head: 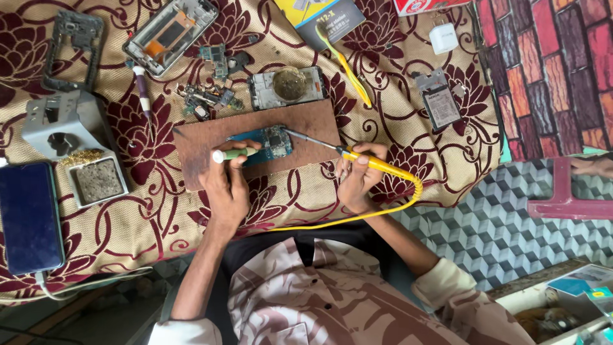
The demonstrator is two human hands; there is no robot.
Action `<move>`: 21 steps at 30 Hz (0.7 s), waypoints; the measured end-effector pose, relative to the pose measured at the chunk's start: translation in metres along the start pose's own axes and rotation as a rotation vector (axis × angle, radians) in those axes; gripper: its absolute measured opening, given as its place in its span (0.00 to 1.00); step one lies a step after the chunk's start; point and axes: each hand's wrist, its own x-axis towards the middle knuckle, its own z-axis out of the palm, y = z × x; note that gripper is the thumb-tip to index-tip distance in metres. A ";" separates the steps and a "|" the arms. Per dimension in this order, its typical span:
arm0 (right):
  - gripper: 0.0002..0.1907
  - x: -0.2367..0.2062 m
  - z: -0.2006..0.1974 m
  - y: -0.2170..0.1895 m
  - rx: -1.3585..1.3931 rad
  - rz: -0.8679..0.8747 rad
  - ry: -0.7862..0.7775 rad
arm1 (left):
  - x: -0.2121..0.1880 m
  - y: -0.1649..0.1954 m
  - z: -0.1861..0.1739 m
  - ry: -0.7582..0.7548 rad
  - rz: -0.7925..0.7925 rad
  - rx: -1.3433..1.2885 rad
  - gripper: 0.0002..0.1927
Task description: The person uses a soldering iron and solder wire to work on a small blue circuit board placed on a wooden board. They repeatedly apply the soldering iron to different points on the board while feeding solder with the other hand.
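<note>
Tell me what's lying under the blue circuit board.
The blue circuit board lies on a brown wooden board, which rests on the maroon flowered cloth. The left hand and its green-handled tool cover the circuit board's left end.

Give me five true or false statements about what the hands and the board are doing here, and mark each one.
1. The right hand holds a yellow soldering iron. True.
2. The iron's tip points at a blue circuit board. True.
3. The circuit board lies directly on the patterned cloth. False: it lies on a brown wooden board.
4. The left hand is empty. False: its fingers hold a green and white tool.
5. A dark phone lies at the far left. True.
</note>
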 end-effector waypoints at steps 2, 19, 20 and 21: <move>0.18 -0.001 0.000 0.000 -0.017 -0.003 -0.004 | -0.001 0.001 -0.001 0.007 -0.022 0.016 0.06; 0.19 -0.017 -0.008 -0.001 -0.049 0.036 -0.003 | -0.011 -0.003 -0.001 0.005 0.002 -0.006 0.06; 0.19 -0.017 -0.007 -0.001 -0.039 0.026 0.025 | -0.011 -0.003 -0.001 0.013 0.016 -0.006 0.06; 0.19 -0.017 -0.006 0.000 -0.029 0.017 0.049 | -0.009 -0.004 -0.002 0.006 0.026 -0.008 0.05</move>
